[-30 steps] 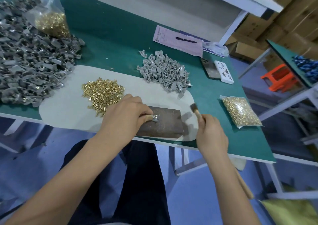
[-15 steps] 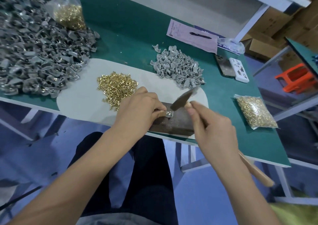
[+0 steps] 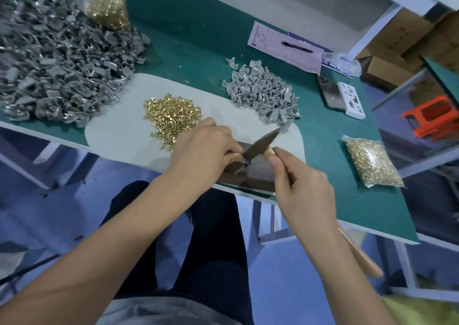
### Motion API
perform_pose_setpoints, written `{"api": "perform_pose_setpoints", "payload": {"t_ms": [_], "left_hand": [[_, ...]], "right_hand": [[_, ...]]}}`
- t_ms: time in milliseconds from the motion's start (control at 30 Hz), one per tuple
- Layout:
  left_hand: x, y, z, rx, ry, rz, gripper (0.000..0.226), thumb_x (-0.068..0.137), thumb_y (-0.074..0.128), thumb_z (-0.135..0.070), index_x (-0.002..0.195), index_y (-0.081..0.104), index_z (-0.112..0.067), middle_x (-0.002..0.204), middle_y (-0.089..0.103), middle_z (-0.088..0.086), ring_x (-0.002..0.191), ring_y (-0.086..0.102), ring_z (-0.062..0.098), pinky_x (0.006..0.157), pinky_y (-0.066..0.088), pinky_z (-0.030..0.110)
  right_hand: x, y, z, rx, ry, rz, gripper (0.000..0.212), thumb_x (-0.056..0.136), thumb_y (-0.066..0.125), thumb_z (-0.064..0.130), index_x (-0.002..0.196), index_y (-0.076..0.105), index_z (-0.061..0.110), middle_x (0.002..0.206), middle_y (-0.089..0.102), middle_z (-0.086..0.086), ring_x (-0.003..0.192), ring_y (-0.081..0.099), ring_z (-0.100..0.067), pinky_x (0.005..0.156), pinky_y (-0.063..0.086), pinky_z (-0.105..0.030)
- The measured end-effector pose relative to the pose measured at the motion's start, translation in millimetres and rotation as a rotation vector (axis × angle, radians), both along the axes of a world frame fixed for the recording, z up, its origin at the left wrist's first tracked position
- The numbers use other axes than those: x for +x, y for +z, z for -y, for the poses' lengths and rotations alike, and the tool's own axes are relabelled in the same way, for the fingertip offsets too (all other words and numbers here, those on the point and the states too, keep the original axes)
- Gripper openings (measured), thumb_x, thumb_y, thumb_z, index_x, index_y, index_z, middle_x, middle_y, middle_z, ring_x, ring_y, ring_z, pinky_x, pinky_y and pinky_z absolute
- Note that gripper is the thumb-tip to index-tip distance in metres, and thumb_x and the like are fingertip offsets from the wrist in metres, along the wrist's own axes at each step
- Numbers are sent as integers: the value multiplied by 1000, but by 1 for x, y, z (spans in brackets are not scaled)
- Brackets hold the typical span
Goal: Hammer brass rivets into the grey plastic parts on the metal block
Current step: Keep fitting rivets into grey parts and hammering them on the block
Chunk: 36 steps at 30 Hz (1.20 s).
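Left hand (image 3: 202, 150): pinched grey plastic part (image 3: 246, 161) steady on metal block (image 3: 250, 173).
Right hand (image 3: 301, 190): gripped hammer (image 3: 260, 144), head meeting part to seat rivet.

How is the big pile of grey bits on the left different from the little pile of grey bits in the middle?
The big left pile spreads far wider than the small middle pile. The big left pile looks darker grey, with shiny glints among its pieces; the small middle pile is paler and matt. A bag of brass rivets lies at the big pile's far edge; no bag touches the small one. Both are heaps of small grey parts on the green table.
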<state>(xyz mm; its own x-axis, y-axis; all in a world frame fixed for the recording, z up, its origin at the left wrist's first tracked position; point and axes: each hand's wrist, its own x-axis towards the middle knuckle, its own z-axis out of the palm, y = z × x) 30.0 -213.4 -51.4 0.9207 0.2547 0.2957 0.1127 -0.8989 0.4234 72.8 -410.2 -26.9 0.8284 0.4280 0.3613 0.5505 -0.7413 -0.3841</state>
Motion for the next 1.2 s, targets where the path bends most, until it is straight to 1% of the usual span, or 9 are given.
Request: {"api": "perform_pose_setpoints", "payload": {"t_ms": [167, 267, 400, 567, 700, 800, 933, 1067, 1200], "left_hand": [[-1, 0, 1, -8, 10, -7, 18, 90, 63, -55, 101, 74, -47, 93, 66, -16, 94, 51, 12, 65, 47, 31], [-2, 1, 2, 9, 6, -1, 18, 90, 62, -55, 101, 74, -46, 95, 66, -16, 96, 52, 12, 62, 42, 29], [-1, 2, 1, 10, 5, -13, 19, 91, 61, -56, 103, 73, -47, 96, 65, -18, 97, 51, 9, 62, 38, 27], [-3, 5, 2, 21, -5, -23, 22, 92, 59, -57, 104, 73, -47, 98, 65, -17, 99, 53, 9, 61, 32, 27], [-3, 5, 2, 7, -2, -27, 20, 92, 59, -56, 103, 73, -47, 99, 66, -17, 99, 53, 9, 61, 32, 27], [-2, 2, 1, -34, -18, -33, 18, 92, 61, -55, 102, 73, -47, 98, 65, -17, 99, 50, 8, 63, 36, 28], [-2, -4, -3, -162, -54, -12, 14, 91, 66, -49, 99, 76, -42, 94, 65, -18, 97, 45, 7, 70, 46, 32], [-8, -7, -1, -235, -59, 80, 8, 90, 69, -40, 92, 75, -37, 88, 63, -18, 94, 45, 6, 71, 48, 34], [-21, -8, -11, -283, 1, 166, 6, 87, 67, -35, 90, 72, -34, 88, 60, -17, 95, 48, 8, 68, 49, 35]], "right_hand": [[3, 6, 2, 87, -9, 19, 28, 103, 42, 51, 123, 58, 40, 75, 67, 10, 71, 56, -17, 53, 39, -30], [4, 7, 3, -67, 0, 13, 32, 100, 36, 59, 122, 54, 44, 65, 61, 11, 64, 53, -19, 54, 35, -31], [2, 5, 5, 116, -15, 31, 30, 103, 45, 47, 123, 65, 36, 79, 71, 9, 69, 58, -17, 57, 42, -31], [15, 4, 15, -57, -72, -43, 24, 100, 40, 62, 124, 44, 57, 84, 71, 15, 78, 59, -13, 62, 45, -33], [34, -14, 29, -110, -294, -64, 34, 106, 45, 33, 138, 56, 38, 110, 65, 0, 97, 61, -30, 70, 37, -35], [42, -29, 41, -174, -389, -164, 39, 99, 52, 13, 135, 61, 22, 104, 64, -9, 98, 55, -36, 70, 38, -39], [36, -36, 38, -240, -420, -74, 27, 101, 56, 22, 123, 70, 28, 112, 72, -2, 109, 47, -34, 86, 34, -42], [30, -19, 3, 9, -84, 39, 21, 97, 61, 33, 114, 74, 31, 107, 73, 12, 104, 56, -22, 87, 36, -40], [17, -7, -47, 22, 223, 22, 7, 92, 70, 36, 95, 76, 38, 93, 71, 26, 95, 58, -10, 85, 39, -40]]}}
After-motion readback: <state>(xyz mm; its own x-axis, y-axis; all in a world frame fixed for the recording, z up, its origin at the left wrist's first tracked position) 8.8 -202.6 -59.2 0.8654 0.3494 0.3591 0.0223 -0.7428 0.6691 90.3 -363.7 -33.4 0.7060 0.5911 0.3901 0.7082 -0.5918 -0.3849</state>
